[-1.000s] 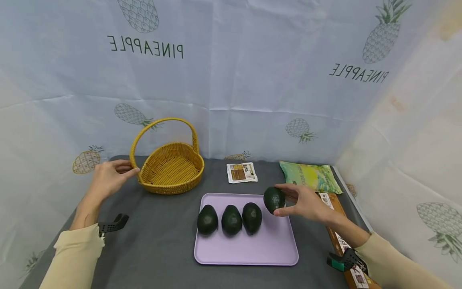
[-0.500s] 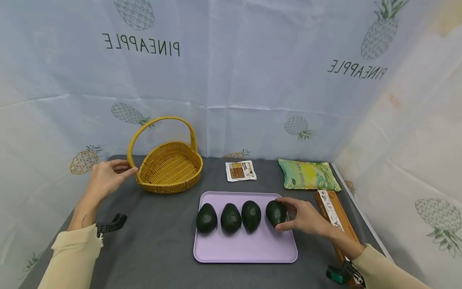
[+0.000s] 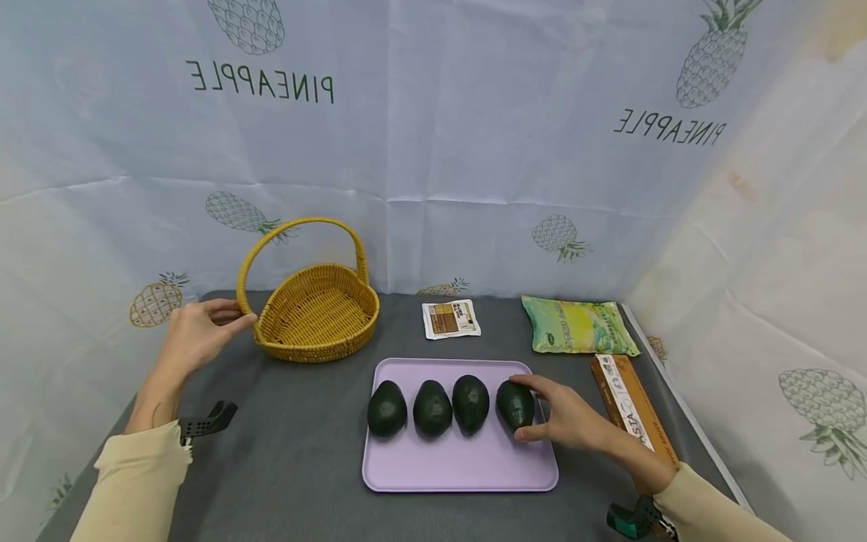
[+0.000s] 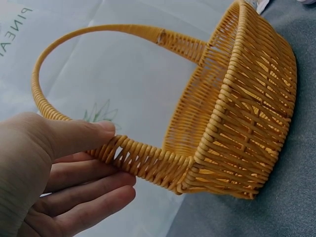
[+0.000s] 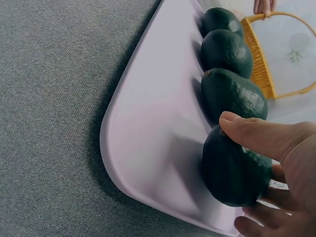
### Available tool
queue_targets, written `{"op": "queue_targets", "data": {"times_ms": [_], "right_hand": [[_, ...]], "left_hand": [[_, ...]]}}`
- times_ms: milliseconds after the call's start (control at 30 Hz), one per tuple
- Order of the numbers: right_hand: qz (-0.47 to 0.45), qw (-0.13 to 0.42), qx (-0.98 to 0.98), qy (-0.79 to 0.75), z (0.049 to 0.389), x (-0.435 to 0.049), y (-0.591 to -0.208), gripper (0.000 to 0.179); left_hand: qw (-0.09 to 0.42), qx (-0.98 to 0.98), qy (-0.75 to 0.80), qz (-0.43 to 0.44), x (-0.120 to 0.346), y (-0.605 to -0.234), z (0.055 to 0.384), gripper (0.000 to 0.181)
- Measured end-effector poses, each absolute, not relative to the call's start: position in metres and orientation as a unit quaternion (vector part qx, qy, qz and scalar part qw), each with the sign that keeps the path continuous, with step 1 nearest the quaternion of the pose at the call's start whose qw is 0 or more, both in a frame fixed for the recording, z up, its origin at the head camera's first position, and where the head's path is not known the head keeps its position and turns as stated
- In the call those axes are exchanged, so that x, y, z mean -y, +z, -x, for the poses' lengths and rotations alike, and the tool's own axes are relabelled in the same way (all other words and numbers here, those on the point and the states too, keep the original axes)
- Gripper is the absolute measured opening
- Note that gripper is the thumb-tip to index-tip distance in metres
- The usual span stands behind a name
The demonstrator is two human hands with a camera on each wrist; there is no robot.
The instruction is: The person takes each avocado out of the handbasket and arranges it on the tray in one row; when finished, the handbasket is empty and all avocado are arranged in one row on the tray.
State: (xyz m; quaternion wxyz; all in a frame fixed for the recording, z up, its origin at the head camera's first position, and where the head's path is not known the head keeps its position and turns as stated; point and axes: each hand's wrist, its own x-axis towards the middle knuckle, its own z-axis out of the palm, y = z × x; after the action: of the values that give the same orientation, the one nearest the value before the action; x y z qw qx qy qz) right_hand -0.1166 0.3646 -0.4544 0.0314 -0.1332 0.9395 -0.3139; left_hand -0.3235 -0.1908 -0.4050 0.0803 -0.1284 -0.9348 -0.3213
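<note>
My left hand [image 3: 199,340] pinches the lower end of the handle of a yellow wicker basket [image 3: 318,351]; in the left wrist view its thumb lies over the handle [image 4: 140,155] and the fingers are below. The basket stands upright with nothing inside. At the right end of a lilac tray [image 3: 460,470], my right hand [image 3: 572,418] holds a dark green avocado [image 3: 515,406] between thumb and fingers, low over the tray. Three more avocados [image 3: 432,410] lie in a row to its left; the right wrist view shows the nearest avocado [image 5: 234,96] close beside the held one.
Behind the tray lies a small white-and-brown packet [image 3: 451,319]. A green-yellow bag [image 3: 579,327] lies at the back right, with a long brown pasta box [image 3: 633,406] in front of it, partly under my right forearm. A pineapple-print cloth [image 3: 440,135] hangs behind the grey table.
My right hand has lowered the avocado onto the tray's right part, in line with the others, and its fingers still hold it. The left hand stays on the basket handle.
</note>
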Motion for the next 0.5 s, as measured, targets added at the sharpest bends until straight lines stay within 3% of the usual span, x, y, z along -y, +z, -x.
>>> {"op": "queue_targets", "data": {"times_ms": [500], "right_hand": [[0.126,0.042,-0.94,-0.316,0.1162,-0.3601,-0.4506,0.089]], "left_hand": [[0.086,0.938,-0.31,0.132,0.1903,-0.403,0.3232,0.05]]}}
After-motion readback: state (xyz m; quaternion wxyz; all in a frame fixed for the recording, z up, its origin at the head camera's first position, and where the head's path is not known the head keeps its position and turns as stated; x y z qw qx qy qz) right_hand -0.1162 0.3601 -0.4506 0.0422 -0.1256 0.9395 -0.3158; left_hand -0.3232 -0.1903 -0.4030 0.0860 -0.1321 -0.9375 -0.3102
